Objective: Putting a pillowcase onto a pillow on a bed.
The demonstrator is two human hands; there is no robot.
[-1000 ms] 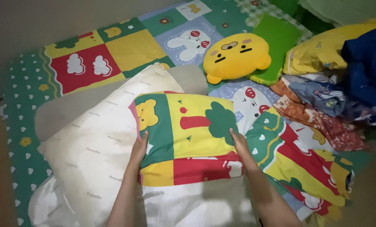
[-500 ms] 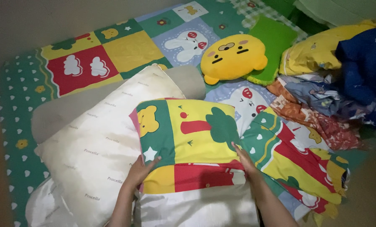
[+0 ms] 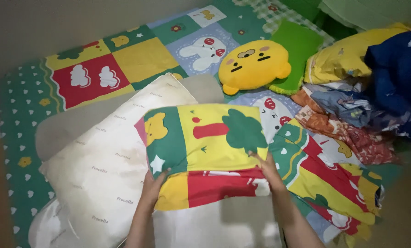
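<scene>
Our left hand (image 3: 152, 186) and right hand (image 3: 266, 167) each pinch a side edge of the patchwork pillowcase (image 3: 205, 151), which covers the far part of a white pillow (image 3: 214, 227) at centre frame. At nine o'clock lies a bare cream pillow (image 3: 104, 170); at one o'clock a yellow plush cushion (image 3: 253, 64) rests on the bed (image 3: 26, 110).

Patchwork cartoon pillowcase (image 3: 205, 151), half pulled over white pillow (image 3: 109, 170)
</scene>
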